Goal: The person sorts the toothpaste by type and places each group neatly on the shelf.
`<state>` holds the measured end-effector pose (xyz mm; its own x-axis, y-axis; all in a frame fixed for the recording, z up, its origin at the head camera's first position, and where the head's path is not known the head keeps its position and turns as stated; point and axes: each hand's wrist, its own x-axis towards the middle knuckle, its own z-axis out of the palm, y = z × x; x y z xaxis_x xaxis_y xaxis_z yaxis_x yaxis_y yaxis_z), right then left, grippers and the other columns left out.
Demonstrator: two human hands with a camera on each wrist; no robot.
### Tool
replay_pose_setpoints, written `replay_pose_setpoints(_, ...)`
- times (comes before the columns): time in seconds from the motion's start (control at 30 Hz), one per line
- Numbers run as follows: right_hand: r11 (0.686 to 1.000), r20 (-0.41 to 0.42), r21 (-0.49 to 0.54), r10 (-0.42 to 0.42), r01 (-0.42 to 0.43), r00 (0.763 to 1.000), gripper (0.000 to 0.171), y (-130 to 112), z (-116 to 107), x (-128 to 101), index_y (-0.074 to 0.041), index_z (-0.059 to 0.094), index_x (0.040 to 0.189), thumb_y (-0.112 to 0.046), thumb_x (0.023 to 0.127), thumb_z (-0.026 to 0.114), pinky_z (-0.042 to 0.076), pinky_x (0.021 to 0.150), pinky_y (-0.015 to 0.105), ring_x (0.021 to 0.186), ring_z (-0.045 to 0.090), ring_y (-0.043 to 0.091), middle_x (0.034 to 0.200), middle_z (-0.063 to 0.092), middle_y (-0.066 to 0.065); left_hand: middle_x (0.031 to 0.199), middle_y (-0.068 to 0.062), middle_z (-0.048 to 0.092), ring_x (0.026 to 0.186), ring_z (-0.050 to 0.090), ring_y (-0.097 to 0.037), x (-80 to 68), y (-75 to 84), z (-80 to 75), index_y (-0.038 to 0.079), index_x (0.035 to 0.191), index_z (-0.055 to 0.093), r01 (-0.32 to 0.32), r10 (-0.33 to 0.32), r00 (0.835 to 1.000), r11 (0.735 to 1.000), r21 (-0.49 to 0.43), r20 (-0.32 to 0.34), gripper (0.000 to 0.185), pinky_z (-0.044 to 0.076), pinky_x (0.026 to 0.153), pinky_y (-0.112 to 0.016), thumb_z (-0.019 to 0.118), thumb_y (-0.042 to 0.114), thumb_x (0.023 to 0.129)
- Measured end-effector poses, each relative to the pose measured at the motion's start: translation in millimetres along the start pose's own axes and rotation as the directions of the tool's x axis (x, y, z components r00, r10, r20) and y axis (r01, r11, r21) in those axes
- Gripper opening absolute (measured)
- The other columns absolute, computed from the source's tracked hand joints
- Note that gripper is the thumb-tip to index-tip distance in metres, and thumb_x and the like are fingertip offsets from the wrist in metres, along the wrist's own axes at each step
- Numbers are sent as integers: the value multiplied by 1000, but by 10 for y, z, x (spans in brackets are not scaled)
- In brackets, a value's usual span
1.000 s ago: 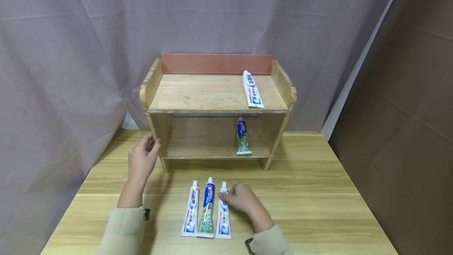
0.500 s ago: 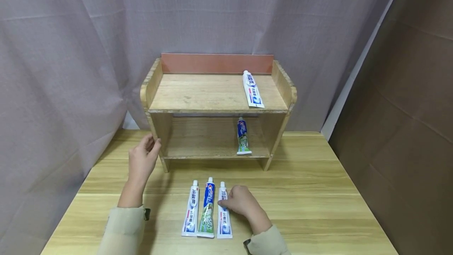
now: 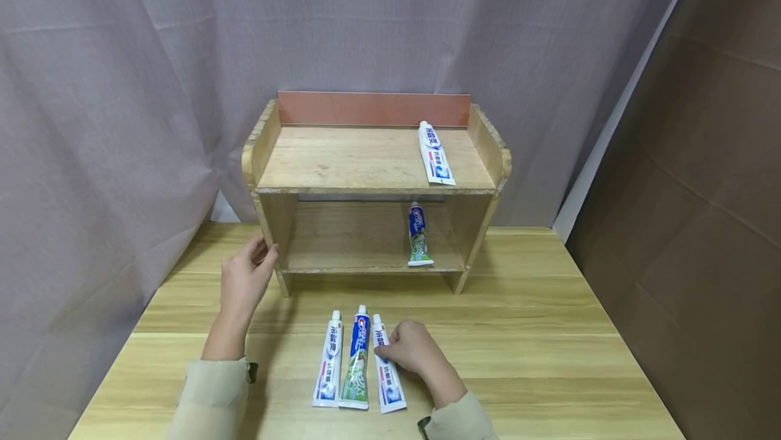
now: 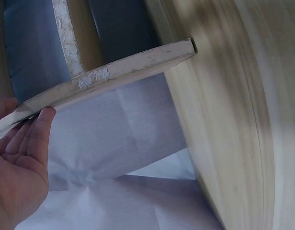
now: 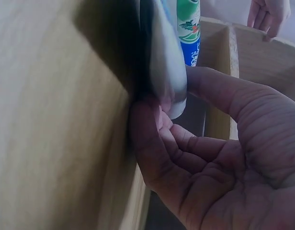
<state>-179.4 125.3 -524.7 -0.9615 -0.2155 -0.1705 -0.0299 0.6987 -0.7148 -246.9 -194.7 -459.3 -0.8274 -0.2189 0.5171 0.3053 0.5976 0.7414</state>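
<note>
Pale wood grain runs across the table (image 3: 549,331), and nearest the camera three toothpaste tubes lie side by side, caps pointing away. Right hand (image 3: 413,348) is on the rightmost tube (image 3: 384,365), fingers curled and pinching it near the cap end; the wrist view shows the fingertips (image 5: 152,139) tucked under its edge. That tube sits skewed, cap leaning toward its neighbours and tail swung outward, which reads as the grip levering it off the surface. Beside it the blue-and-green tube (image 3: 356,358) and the white tube on the left (image 3: 329,362) lie straight and untouched, tight together.

Further back, left hand (image 3: 244,274) is at the wooden shelf (image 3: 366,158), straight fingers (image 4: 39,134) pressed flat along the chipped edge of its left side panel, thumb on the near face. It looks like a bracing hold, keeping the light unit from sliding.

Inside, a green-and-blue tube on the lower shelf (image 3: 417,235) lies toward the right, cap pointing back. Up top, a white tube on the upper shelf (image 3: 436,153) lies likewise. Grey curtain (image 3: 152,87) hangs behind.
</note>
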Motion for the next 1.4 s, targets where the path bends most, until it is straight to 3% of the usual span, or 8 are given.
replay_pose_setpoints(0.23, 999, 7, 40, -18, 18, 1000, 33, 51, -18, -1, -13, 59, 62, -28, 81, 81, 38, 42, 20, 48, 46, 9, 56, 56, -4, 111, -18, 73, 99, 73, -31, -8, 17, 37, 2, 120, 71, 7, -8, 999, 1000, -21, -35, 28, 61, 81, -33, 67, 15, 96)
replay_pose_setpoints(0.53, 989, 7, 149, -9, 8, 1000, 23, 86, -95, -1, -6, 67, 78, -24, 84, 80, 52, 48, 26, 56, 62, 20, 65, 65, 3, 107, -19, 73, 94, 74, -32, -11, 22, 59, 0, 117, 72, -8, 8, 998, 1000, 10, -57, 26, 62, 79, -35, 68, 16, 96)
replay_pose_setpoints(1.4, 970, -20, 245, -4, 8, 1000, 32, 0, -277, 28, -1, 69, 92, -29, 84, 81, 58, 59, 33, 67, 67, 28, 72, 67, 3, 107, -22, 73, 97, 73, -33, 1, 17, 61, -2, 114, 71, 27, -26, 999, 1000, 8, -43, 26, 61, 80, -36, 67, 16, 96)
